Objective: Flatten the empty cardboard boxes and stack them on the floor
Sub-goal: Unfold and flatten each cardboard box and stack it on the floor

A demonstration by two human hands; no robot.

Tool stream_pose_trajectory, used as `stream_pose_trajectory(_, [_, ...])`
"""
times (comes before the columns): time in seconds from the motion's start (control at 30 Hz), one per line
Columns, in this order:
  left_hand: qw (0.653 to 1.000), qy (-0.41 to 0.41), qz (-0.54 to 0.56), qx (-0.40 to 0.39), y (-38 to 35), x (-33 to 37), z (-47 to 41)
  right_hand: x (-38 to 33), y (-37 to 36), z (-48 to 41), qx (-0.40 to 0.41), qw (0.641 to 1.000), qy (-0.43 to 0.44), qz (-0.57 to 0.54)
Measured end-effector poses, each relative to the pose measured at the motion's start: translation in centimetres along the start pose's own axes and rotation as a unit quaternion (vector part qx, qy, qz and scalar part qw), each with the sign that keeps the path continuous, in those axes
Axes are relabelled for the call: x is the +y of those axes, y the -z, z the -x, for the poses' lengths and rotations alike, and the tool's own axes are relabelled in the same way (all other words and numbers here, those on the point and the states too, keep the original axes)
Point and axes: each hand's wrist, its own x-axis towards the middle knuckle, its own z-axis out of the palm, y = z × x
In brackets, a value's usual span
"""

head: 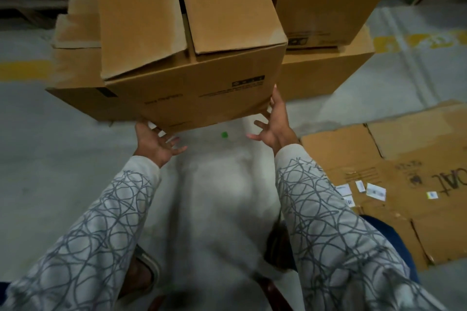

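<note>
Box between left hand, right hand

Tilted brown cardboard box, top flaps ajar, beside flattened cardboard on floor

box top cropped; side print blurred.

Bare floor is lying open across the centre and left of the frame. A tilted box is blocking the upper centre, stacked boxes are crowding the upper right, and flattened cardboard is covering the right side.
</note>
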Motion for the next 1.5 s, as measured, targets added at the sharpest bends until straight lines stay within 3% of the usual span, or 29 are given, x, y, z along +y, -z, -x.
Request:
stream_pose_trajectory(0.17, [0.993,0.008,0.110,-0.035,0.3,-0.9,-1.8,0.1,-0.2,-1.2,-0.024,0.994,-0.021,-0.101])
stream_pose_trajectory(0.37, [0.983,0.027,0.179,-0.038,0.9,-0.1,1.1,0.1,-0.1,1.4,-0.044,0.988,-0.039,-0.141])
stream_pose_trajectory(0.5, [0.988,0.018,0.149,-0.045,2.2,1.1,6.8,-0.2,1.3,4.7,-0.082,0.990,-0.046,-0.105])
stream_pose_trajectory(0.63, [0.993,0.006,0.092,-0.077,4.7,0.8,13.3,-1.4,1.6,9.1,-0.054,0.997,-0.021,0.043])
stream_pose_trajectory(0.73, [0.991,-0.005,0.056,-0.121,7.5,-0.5,16.5,-0.7,1.2,12.8,-0.075,0.996,-0.013,0.038])
stream_pose_trajectory(1.0, [0.982,-0.078,0.001,-0.171,10.2,-0.8,24.7,2.6,2.4,21.1,-0.086,0.995,0.057,0.009])
stream_pose_trajectory(1.27, [0.970,-0.085,-0.004,-0.226,13.5,-6.1,30.6,6.9,6.5,26.1,-0.098,0.978,0.178,-0.036])
stream_pose_trajectory(1.5, [0.964,-0.098,0.072,-0.238,16.7,-14.9,34.2,8.6,10.5,30.6,-0.023,0.964,0.254,0.072])
